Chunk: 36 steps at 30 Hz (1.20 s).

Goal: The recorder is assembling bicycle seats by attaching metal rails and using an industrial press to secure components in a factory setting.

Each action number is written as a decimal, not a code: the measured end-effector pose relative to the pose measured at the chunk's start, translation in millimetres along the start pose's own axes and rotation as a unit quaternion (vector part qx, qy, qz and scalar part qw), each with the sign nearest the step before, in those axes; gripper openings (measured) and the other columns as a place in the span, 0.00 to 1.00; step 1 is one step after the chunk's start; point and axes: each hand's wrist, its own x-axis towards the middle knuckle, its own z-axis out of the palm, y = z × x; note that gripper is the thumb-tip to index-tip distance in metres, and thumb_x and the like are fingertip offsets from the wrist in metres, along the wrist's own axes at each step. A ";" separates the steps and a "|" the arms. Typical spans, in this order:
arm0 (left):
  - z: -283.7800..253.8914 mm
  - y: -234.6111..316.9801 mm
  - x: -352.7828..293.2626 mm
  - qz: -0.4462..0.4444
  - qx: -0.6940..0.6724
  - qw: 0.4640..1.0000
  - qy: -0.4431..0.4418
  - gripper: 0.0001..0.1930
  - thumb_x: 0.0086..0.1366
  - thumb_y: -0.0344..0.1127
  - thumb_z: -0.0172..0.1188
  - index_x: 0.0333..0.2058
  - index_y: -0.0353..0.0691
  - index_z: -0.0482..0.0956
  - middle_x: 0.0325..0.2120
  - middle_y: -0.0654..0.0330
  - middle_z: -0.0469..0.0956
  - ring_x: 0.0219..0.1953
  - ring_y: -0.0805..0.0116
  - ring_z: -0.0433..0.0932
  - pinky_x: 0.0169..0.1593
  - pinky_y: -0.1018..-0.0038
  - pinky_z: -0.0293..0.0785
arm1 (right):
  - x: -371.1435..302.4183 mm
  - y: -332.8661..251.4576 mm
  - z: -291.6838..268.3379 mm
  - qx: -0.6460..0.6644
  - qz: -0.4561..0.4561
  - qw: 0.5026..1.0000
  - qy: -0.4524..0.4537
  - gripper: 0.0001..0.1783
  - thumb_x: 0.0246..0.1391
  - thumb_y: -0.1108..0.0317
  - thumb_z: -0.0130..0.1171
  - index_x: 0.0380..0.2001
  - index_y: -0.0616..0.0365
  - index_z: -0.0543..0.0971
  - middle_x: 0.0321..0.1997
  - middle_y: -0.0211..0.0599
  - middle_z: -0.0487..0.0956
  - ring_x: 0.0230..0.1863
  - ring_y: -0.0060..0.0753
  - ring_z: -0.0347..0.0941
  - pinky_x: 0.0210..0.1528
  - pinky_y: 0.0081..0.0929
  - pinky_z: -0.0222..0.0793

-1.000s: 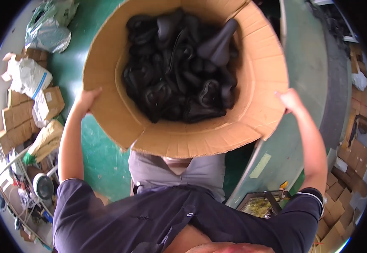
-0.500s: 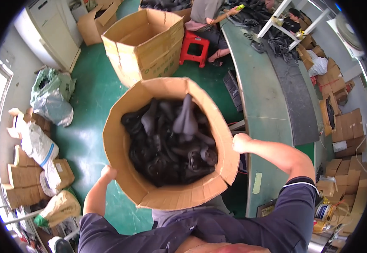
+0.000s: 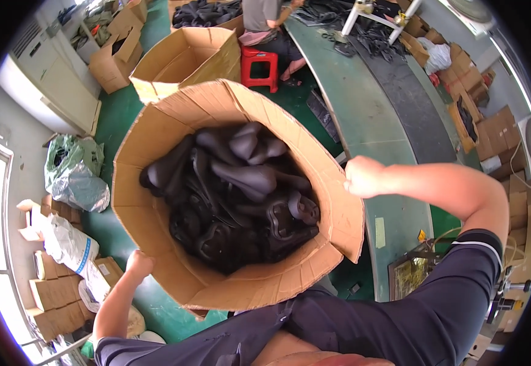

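A big open cardboard box (image 3: 265, 283) stands tilted in front of my body, its mouth facing up at me. Inside lies a heap of smooth black moulded pieces (image 3: 244, 177), some shaped like bicycle saddles. My left hand (image 3: 140, 264) is closed on the box's near left side. On the right side, my right hand (image 3: 364, 177) grips the wall near the rim in a fist, the elbow bent outward. The box's underside and the fingertips of both hands are hidden.
A second open carton (image 3: 186, 58) stands just beyond. Further back, a person (image 3: 262, 27) sits by a red stool (image 3: 259, 70). A long green workbench (image 3: 369, 116) runs along the right. Bags (image 3: 76, 174) and smaller cartons (image 3: 64, 296) line the left wall.
The box has risen toward me and looks larger, now covering much of the second carton's front. Both hands have stayed on its sides, my right hand moving up and outward with it.
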 end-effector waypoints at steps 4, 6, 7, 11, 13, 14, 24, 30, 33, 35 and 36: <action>-92.7 72.8 -58.2 0.155 0.017 0.988 -0.007 0.09 0.57 0.27 0.66 0.37 0.31 0.88 0.25 0.54 0.86 0.27 0.61 0.84 0.34 0.63 0.80 | -83.7 14.3 -53.6 0.028 0.010 0.998 0.052 0.16 0.53 0.64 0.59 0.20 0.66 0.85 0.24 0.63 0.81 0.30 0.65 0.82 0.39 0.54 0.81; -127.3 151.3 -128.8 0.054 -0.200 0.978 0.038 0.10 0.56 0.25 0.65 0.37 0.33 0.88 0.26 0.55 0.85 0.27 0.63 0.84 0.34 0.64 0.80 | -128.2 35.0 -64.5 0.046 -0.002 0.996 0.070 0.19 0.55 0.62 0.60 0.19 0.68 0.82 0.22 0.64 0.79 0.27 0.67 0.79 0.37 0.56 0.78; -131.4 166.2 -137.4 0.075 -0.196 0.976 0.065 0.11 0.57 0.25 0.65 0.38 0.28 0.87 0.29 0.51 0.86 0.30 0.63 0.85 0.35 0.63 0.81 | -146.2 36.6 -60.9 0.073 0.018 0.991 0.115 0.21 0.56 0.61 0.61 0.17 0.69 0.81 0.21 0.64 0.78 0.26 0.69 0.79 0.35 0.56 0.77; -170.9 231.4 -218.6 0.229 -0.009 0.955 0.189 0.13 0.57 0.27 0.66 0.38 0.22 0.86 0.30 0.46 0.87 0.32 0.61 0.86 0.37 0.62 0.82 | -240.2 89.9 -14.9 0.086 0.024 0.976 0.200 0.22 0.58 0.61 0.62 0.19 0.70 0.81 0.22 0.63 0.79 0.27 0.69 0.79 0.36 0.56 0.78; -201.1 220.8 -221.3 0.299 0.130 0.911 0.251 0.13 0.56 0.33 0.68 0.34 0.25 0.86 0.27 0.44 0.86 0.30 0.56 0.86 0.35 0.60 0.80 | -271.5 107.1 0.0 0.116 0.052 0.965 0.229 0.20 0.59 0.61 0.63 0.22 0.70 0.83 0.24 0.64 0.80 0.29 0.68 0.80 0.38 0.55 0.79; -208.4 277.0 -261.3 0.181 0.050 0.946 0.265 0.14 0.58 0.35 0.68 0.33 0.26 0.86 0.25 0.43 0.84 0.29 0.53 0.86 0.35 0.59 0.79 | -278.0 110.1 3.0 0.165 0.128 0.938 0.275 0.21 0.60 0.61 0.65 0.23 0.71 0.82 0.25 0.64 0.80 0.30 0.68 0.81 0.37 0.54 0.78; -243.8 687.6 -368.0 0.691 0.445 0.430 0.374 0.13 0.62 0.38 0.58 0.29 0.30 0.80 0.21 0.54 0.77 0.23 0.60 0.73 0.32 0.64 0.70 | -211.4 318.0 182.2 0.184 0.475 0.650 0.564 0.24 0.65 0.52 0.67 0.39 0.70 0.86 0.40 0.66 0.85 0.45 0.68 0.83 0.50 0.53 0.77; -143.7 1002.3 -401.3 0.833 0.252 0.376 0.317 0.12 0.56 0.36 0.61 0.29 0.33 0.87 0.28 0.39 0.83 0.35 0.44 0.86 0.41 0.56 0.81 | -163.3 329.6 314.7 0.412 0.609 0.434 0.520 0.29 0.61 0.45 0.66 0.39 0.67 0.88 0.38 0.62 0.86 0.44 0.64 0.85 0.48 0.49 0.78; -87.2 1083.8 -471.7 0.696 0.272 0.539 -0.389 0.11 0.61 0.32 0.61 0.22 0.31 0.83 0.18 0.46 0.78 0.28 0.52 0.83 0.38 0.61 0.80 | -139.6 303.3 324.7 0.491 0.657 0.392 0.417 0.31 0.60 0.41 0.64 0.33 0.66 0.88 0.35 0.63 0.86 0.40 0.65 0.85 0.46 0.52 0.78; 27.2 1111.2 -447.1 0.979 0.170 -0.092 0.066 0.20 0.71 0.31 0.56 0.17 0.33 0.78 0.13 0.54 0.73 0.23 0.61 0.77 0.35 0.66 0.75 | -70.7 262.2 370.7 0.484 0.701 0.347 0.393 0.31 0.60 0.41 0.63 0.37 0.64 0.89 0.43 0.63 0.86 0.49 0.64 0.84 0.55 0.53 0.78; 59.1 1104.1 -465.0 0.976 0.164 -0.138 0.024 0.20 0.71 0.31 0.56 0.17 0.33 0.78 0.13 0.54 0.73 0.23 0.61 0.77 0.35 0.66 0.75 | -42.6 250.3 368.9 0.497 0.717 0.314 0.374 0.32 0.60 0.40 0.63 0.42 0.63 0.89 0.49 0.62 0.85 0.55 0.63 0.82 0.61 0.52 0.76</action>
